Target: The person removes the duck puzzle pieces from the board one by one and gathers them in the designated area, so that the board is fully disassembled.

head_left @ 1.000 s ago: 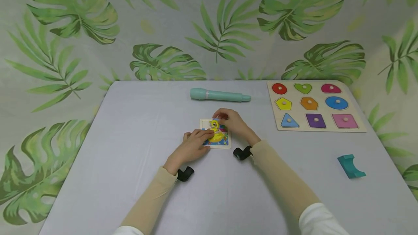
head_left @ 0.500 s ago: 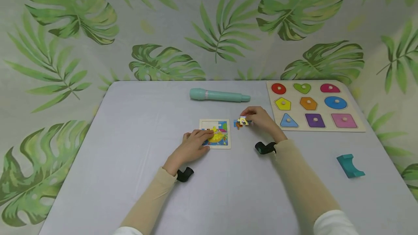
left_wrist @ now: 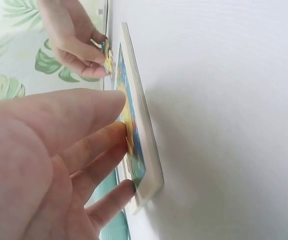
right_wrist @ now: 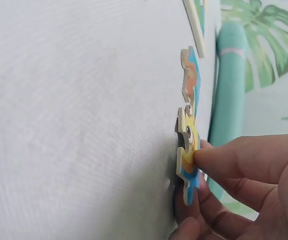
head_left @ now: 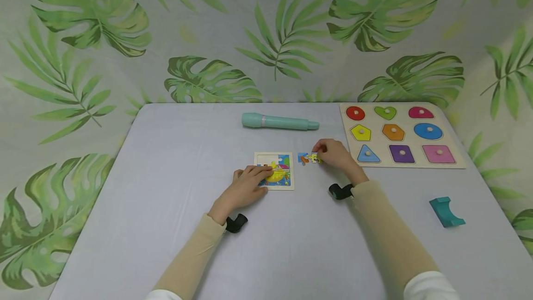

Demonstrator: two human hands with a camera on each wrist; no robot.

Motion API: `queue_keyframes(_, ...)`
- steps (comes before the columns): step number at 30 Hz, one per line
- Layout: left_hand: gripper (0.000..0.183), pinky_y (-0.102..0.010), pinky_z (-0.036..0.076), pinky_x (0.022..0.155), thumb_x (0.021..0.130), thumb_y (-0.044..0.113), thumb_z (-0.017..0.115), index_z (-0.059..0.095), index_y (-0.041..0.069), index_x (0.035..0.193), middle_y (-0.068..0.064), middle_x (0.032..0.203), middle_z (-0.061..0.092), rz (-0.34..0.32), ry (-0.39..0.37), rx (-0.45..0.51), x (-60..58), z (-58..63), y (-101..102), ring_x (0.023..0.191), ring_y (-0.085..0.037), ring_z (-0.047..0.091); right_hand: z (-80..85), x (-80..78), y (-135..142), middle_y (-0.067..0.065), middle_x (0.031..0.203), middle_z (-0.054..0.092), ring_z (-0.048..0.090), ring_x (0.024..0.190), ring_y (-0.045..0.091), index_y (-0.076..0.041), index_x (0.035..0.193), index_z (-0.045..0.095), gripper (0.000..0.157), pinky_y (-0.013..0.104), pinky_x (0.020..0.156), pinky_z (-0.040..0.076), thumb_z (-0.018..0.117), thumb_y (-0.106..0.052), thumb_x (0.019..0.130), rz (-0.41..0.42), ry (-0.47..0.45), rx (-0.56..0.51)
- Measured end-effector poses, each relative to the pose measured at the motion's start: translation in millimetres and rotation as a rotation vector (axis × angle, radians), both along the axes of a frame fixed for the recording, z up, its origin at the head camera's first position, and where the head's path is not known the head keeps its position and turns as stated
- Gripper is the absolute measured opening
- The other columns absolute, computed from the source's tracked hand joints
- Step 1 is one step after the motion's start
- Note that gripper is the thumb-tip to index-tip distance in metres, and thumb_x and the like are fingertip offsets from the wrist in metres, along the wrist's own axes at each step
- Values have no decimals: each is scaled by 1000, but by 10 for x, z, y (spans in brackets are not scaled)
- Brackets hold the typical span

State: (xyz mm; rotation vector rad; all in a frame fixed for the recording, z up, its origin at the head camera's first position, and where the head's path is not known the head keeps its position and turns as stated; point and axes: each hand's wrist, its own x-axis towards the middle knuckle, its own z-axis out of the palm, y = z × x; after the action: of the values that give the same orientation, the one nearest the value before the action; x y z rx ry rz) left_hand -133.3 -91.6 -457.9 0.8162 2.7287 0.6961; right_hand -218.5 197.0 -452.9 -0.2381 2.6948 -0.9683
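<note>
A small square jigsaw puzzle [head_left: 287, 180] in a pale wooden frame lies mid-table, its picture showing a yellow duck. Bare backing shows along its upper left. My left hand [head_left: 245, 188] rests on it; in the left wrist view the fingertips [left_wrist: 114, 102] touch its face. To the right, my right hand [head_left: 336, 156] pinches a puzzle piece [right_wrist: 189, 132] with a yellow duck face and an eye, thumb on top. The piece is low over the table, slightly tilted. Beside it lies a blue and orange puzzle piece [head_left: 302, 159].
A mint-green microphone-shaped cylinder [head_left: 281, 121] lies behind the puzzle. At the back right is a board of knobbed shapes [head_left: 372, 148]. A teal arch-shaped block [head_left: 446, 212] sits at the right. Leaf-printed cloth [head_left: 275, 36] hangs behind the table.
My right hand has lifted the duck-face piece off the puzzle and carried it right, then lowered it beside the blue and orange piece. My left hand has stayed on the puzzle.
</note>
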Motion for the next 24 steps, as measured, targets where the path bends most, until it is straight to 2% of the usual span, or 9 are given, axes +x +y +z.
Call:
queue_keyframes(8, 45, -55, 27, 94, 95, 21, 61, 52, 16, 138, -8, 138, 44, -23, 71, -38, -6, 16, 95, 121, -32, 36, -39, 40, -37, 12, 90, 51, 48, 84, 27, -2, 94, 62, 10, 36, 74, 42, 58, 3, 85, 45, 120, 95)
queue_keyframes(14, 40, -54, 24, 95, 95, 21, 61, 56, 15, 134, -7, 135, 45, -27, 95, -48, -26, -1, 141, 118, -28, 36, -6, 83, -168, 12, 88, 53, 49, 82, 27, -1, 96, 63, 13, 37, 73, 44, 58, 4, 85, 61, 170, -11)
queue_keyframes(19, 40, -53, 26, 99, 96, 21, 59, 56, 10, 134, -6, 139, 44, -59, 103, -58, -47, -8, 162, 125, -27, 36, 11, 127, -398, 11, 91, 55, 51, 83, 26, -1, 98, 65, 17, 37, 75, 45, 61, 6, 84, 173, 156, -105)
queue_keyframes(24, 40, -52, 30, 101, 96, 20, 60, 55, 10, 134, -6, 140, 45, -77, 118, -64, -48, -5, 161, 128, -26, 38, -15, 145, -598, 11, 98, 54, 50, 87, 24, -4, 101, 67, 19, 36, 78, 44, 62, 4, 84, 248, 120, -96)
